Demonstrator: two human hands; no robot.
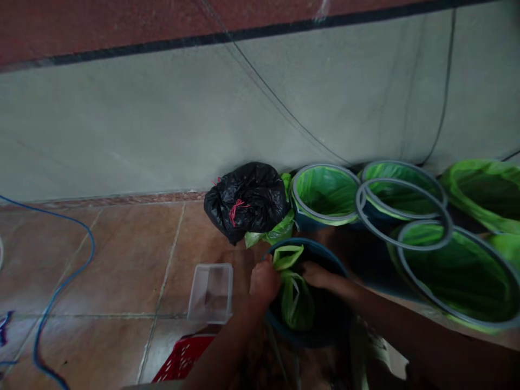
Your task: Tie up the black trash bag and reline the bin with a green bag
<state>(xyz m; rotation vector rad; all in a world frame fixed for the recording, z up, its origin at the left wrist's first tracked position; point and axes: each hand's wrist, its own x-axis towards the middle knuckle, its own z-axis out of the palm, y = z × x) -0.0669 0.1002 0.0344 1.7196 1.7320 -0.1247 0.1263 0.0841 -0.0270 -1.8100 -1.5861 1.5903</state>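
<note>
In the head view, the person bends over a dark blue bin [311, 342] on the tiled floor [117, 254], with both hands at its mouth. A green bag [298, 309] sits inside that bin, its neck gathered narrow and a loop of plastic standing up above it toward the rim. The left hand [265, 279] is at the bin's left side, close against the upper part of the bag; its fingers are curled in, but whether they grip plastic or rim cannot be told. The right hand [316, 274] reaches in from the right, just beside the gathered neck; its fingertips are lost in shadow, so their opening and any hold cannot be told.

To the left of the bin lies a clear plastic container [210, 292], with part of a red basket [184, 357] nearer the person. Behind, near the wall [170, 124], a black bag [260, 189] with a red tie [238, 210] rests against some pale green plastic [278, 233]. To the right stand several bins with green liners [329, 187], three of them rimmed with grey rings. A separate grey ring [359, 206] lies across two of these. A blue hose [92, 246] curves over the floor at far left.
</note>
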